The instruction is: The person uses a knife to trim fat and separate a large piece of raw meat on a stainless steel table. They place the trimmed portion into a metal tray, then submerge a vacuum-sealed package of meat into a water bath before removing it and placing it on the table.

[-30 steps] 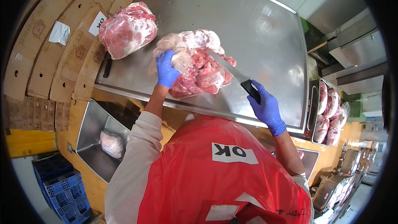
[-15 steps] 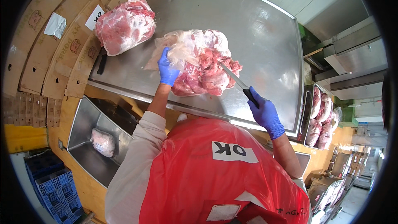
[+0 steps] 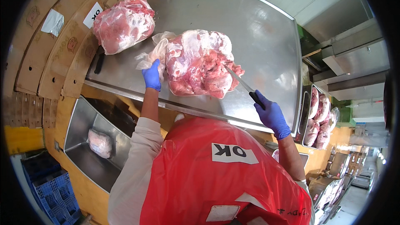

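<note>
A large slab of raw meat [image 3: 204, 64], pink with white fat, lies on the steel table [image 3: 258, 46] in front of me. Clear plastic wrap [image 3: 157, 54] is bunched at its left side, and my left hand [image 3: 152, 76], in a blue glove, is closed on it. My blue-gloved right hand [image 3: 271, 114] grips the black handle of a knife [image 3: 246, 85]. The blade slants up and left, its tip against the ragged red part of the meat. At the table's far left sits another big piece of meat [image 3: 124, 25].
A second black knife handle [image 3: 99, 62] lies by the left edge, beside stacked cardboard boxes [image 3: 62, 54]. Below left stands a steel bin [image 3: 81, 129] holding one wrapped piece [image 3: 100, 143]. On the right, a metal tub [image 3: 306, 116] holds several meat pieces [image 3: 320, 118].
My left hand has pulled the plastic wrap leftward, off the meat's upper left side, uncovering more of its surface. The knife and right hand have shifted slightly right.
</note>
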Motion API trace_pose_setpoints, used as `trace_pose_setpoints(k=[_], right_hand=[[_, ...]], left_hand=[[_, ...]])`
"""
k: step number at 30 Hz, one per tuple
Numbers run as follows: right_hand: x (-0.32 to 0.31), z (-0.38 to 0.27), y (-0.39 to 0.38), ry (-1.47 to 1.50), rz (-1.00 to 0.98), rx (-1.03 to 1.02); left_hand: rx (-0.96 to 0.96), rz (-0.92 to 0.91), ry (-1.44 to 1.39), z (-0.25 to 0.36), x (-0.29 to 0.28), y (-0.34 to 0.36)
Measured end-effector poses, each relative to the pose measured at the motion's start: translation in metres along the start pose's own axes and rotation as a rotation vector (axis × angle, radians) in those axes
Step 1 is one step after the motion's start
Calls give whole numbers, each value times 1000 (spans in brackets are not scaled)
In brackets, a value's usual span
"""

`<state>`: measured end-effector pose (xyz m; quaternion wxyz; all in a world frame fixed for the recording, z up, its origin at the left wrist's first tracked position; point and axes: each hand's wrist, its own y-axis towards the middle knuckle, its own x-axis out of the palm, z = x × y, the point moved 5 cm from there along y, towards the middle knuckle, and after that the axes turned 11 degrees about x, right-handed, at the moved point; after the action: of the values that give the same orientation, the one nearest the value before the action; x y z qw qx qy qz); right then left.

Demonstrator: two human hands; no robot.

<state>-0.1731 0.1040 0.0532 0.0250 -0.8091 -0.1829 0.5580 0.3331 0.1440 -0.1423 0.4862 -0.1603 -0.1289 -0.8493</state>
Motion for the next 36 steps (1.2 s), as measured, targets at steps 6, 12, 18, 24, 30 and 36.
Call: trace_pose_setpoints(k=[6, 12, 18, 24, 30, 36], right_hand=[[0, -6, -9, 21, 3, 14], [13, 13, -29, 198, -33, 90], [22, 17, -49, 212, -25, 57], [45, 66, -67, 471, 289, 74], [116, 155, -49, 402, 304, 444], [158, 175, -31, 297, 303, 437]], left_hand=[[289, -129, 878, -19, -52, -12], [331, -295, 1643, 72, 8, -17], [198, -557, 1643, -4, 4, 29], [189, -458, 1459, -56, -19, 51], [233, -448, 1160, -36, -34, 35], [250, -398, 908, 51, -57, 39]])
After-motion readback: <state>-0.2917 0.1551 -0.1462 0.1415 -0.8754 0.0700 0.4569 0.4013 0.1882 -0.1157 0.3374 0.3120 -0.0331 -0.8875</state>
